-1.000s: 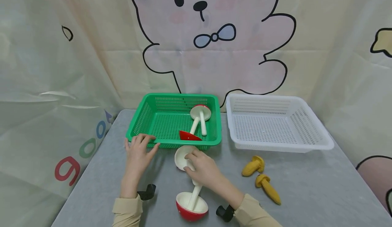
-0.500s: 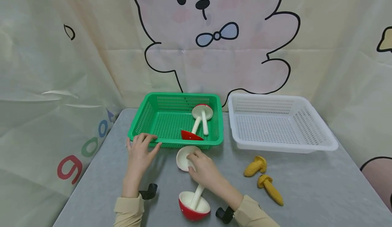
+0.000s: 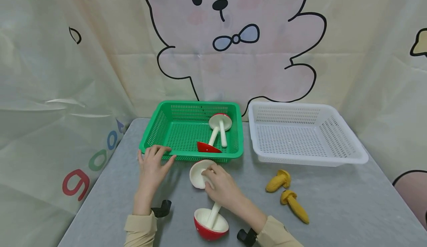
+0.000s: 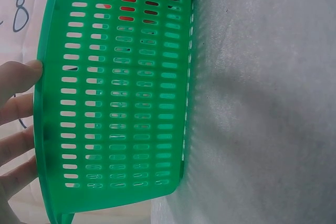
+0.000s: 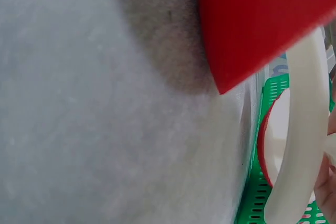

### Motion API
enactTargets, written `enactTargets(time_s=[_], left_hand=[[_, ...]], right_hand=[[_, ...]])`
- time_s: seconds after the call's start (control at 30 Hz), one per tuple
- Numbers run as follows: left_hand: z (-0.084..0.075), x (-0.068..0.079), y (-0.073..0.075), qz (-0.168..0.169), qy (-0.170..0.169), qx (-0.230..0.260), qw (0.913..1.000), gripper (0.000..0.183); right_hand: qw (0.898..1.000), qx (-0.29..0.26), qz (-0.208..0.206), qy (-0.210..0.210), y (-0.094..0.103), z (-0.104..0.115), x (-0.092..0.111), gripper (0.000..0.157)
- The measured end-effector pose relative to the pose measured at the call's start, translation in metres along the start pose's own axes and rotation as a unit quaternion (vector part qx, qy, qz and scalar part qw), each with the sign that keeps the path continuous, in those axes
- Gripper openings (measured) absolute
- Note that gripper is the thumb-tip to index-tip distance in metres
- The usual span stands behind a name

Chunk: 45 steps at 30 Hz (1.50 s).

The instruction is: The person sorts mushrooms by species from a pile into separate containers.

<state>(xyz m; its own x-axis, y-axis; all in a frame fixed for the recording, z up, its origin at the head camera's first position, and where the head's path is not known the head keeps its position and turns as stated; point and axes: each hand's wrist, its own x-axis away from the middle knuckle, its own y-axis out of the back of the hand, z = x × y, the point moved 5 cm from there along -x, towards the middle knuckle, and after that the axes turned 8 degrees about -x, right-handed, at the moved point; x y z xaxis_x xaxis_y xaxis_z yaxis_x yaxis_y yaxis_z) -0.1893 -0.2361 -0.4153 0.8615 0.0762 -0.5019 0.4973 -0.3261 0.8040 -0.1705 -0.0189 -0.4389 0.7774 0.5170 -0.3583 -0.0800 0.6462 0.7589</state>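
Note:
My left hand (image 3: 152, 171) holds the near rim of the green basket (image 3: 186, 157), its fingers over the edge; in the left wrist view the thumb (image 4: 21, 74) touches the rim's outer side. My right hand (image 3: 221, 184) pinches the stem of a red-capped toy mushroom (image 3: 197, 174), whose pale underside faces up just before the basket. In the right wrist view, fingers meet at that stem beside the red-edged cap (image 5: 278, 135). Nearer me lies another red toy mushroom (image 3: 210, 232), cap down, its white stem (image 5: 304, 129) slanting up towards the right hand.
Inside the green basket lie two red-and-white toy mushrooms (image 3: 209, 147). At its right stands a white basket (image 3: 310, 160). Two yellow-brown toy mushrooms (image 3: 278, 181) lie on the grey table (image 3: 337, 202) in front of it. A printed curtain (image 3: 110, 54) hangs behind.
The pinched mushroom's cap has shifted slightly left and nearer me in the last half second. My right fingers have closed in on its stem. The left hand stays at the rim.

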Motion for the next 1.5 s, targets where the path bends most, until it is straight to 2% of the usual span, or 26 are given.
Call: enactTargets(time_s=[0.27,0.47,0.87,1.17,1.5], left_hand=[[0.000,0.000,0.000,-0.008,-0.004,0.000,1.0000,0.026],[0.000,0.001,-0.001,-0.013,-0.008,0.002,0.9999,0.026],[0.000,0.001,0.000,-0.011,-0.008,0.004,0.9999,0.027],[0.001,0.001,0.000,-0.010,-0.009,0.007,0.9999,0.026],[0.001,0.001,0.000,-0.007,-0.009,-0.006,0.9999,0.027]], right_hand=[[0.996,0.015,-0.047,0.071,0.006,0.006,0.004,0.027],[0.992,0.002,-0.073,0.107,0.017,0.012,0.006,0.028],[0.986,-0.020,-0.091,0.141,0.036,0.019,0.009,0.027],[0.971,-0.032,-0.138,0.194,0.053,0.022,0.006,0.032],[0.967,-0.031,-0.153,0.201,0.070,0.020,-0.008,0.029]])
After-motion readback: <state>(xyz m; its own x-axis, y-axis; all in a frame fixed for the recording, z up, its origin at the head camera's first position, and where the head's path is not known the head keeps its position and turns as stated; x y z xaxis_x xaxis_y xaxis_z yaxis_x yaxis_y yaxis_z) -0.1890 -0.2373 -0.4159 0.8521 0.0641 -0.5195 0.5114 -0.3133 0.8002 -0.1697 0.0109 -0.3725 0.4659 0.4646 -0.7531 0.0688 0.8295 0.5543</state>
